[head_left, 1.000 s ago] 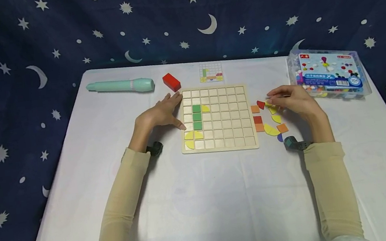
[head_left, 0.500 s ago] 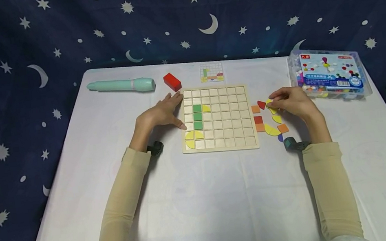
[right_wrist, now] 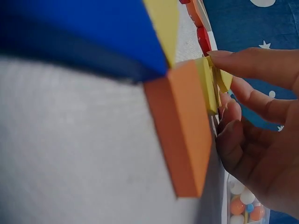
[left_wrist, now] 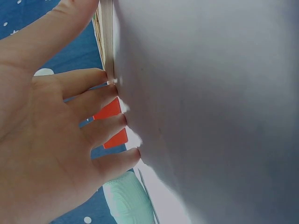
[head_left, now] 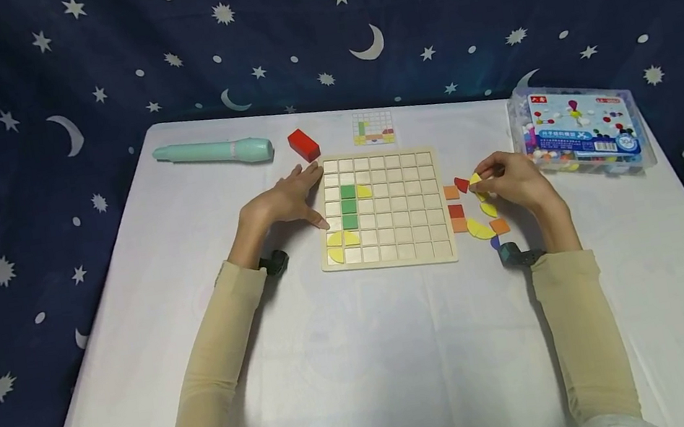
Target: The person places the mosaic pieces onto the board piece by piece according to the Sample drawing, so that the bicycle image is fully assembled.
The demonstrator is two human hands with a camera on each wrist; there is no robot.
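A wooden grid board lies mid-table, bearing green squares and yellow curved tiles in its left part. My left hand rests at the board's left edge, fingers spread; the left wrist view shows straight fingertips down on the table along that side. To the right of the board, my right hand pinches a yellow tile between thumb and finger. Around it lie a red tile, a yellow curved tile, orange squares, and a blue tile partly hidden by the wrist camera.
Behind the board lies a small card with a printed coloured grid. A red block and a mint-green tube-shaped object lie at the back left. A clear plastic box of coloured balls stands at the back right.
My right hand has shifted slightly left and its fingers have drawn together, with the yellow tile now showing at the fingertips. The left hand and the board stay put.
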